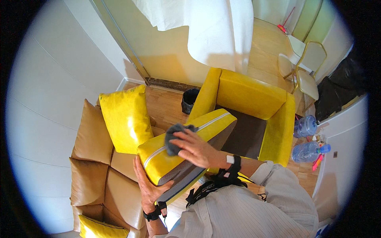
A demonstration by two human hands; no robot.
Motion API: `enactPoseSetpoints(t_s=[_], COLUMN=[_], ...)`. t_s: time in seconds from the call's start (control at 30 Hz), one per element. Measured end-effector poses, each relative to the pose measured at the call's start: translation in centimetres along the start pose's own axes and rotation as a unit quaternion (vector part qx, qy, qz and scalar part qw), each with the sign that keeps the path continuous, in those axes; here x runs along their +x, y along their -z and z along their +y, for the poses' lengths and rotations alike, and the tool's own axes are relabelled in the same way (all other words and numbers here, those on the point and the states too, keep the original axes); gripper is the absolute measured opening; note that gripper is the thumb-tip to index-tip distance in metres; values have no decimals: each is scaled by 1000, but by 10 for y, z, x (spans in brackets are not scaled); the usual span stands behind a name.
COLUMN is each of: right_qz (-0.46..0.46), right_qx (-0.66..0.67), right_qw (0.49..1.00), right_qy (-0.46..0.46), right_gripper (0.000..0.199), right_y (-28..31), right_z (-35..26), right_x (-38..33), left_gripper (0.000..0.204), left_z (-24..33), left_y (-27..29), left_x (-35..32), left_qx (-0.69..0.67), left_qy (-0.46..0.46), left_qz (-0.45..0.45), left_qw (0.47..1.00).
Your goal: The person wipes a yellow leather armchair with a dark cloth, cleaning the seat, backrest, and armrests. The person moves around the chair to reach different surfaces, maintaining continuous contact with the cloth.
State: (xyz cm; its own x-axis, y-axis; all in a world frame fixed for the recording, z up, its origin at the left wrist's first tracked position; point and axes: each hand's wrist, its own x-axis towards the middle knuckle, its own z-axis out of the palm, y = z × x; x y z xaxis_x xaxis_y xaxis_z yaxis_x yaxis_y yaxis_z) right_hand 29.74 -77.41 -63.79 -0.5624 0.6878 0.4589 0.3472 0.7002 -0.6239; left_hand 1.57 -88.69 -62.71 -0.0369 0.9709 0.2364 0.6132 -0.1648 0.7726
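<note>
A thick yellow seat cushion (212, 123) is tilted up in front of me, its zipped side facing upward and its grey mesh underside toward me. My left hand (150, 190) grips its near left end, fingers along the yellow end and thumb over the grey edge. With my right hand (196, 150) I press a dark grey cloth (173, 139) against the zipped side, fingers laid over the cloth. The white zip (214, 120) runs lengthwise and passes partly under the cloth. Behind the cushion stands a yellow armchair (250, 95) with its dark seat base exposed.
A brown sofa (123, 182) on the left carries a yellow pillow (125, 119). A black-lined bin (190, 99) stands by the armchair. To the right are large water bottles (304, 152) and metal-framed chairs (307, 84). A white curtain (218, 31) hangs at the back.
</note>
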Motion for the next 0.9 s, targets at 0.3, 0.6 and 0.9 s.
enactPoseSetpoints(t_s=[0.3,0.6,0.9], right_qz=[-43,-229,-234], right_qx=[-58,-46,-37], right_qw=[968,965,971], right_qy=[-238,-121,0], right_gripper=[57,121,89], right_y=[20,42,33], right_z=[86,42,89], right_x=[-52,-38,-21], left_gripper=[155,126,115], left_z=[2,59,88], left_y=[14,57,61], left_x=[-22,-2,49], left_qx=[-76,191,325], left_qy=[7,23,2], left_qz=[10,-78,-204], left_qw=[997,978,924])
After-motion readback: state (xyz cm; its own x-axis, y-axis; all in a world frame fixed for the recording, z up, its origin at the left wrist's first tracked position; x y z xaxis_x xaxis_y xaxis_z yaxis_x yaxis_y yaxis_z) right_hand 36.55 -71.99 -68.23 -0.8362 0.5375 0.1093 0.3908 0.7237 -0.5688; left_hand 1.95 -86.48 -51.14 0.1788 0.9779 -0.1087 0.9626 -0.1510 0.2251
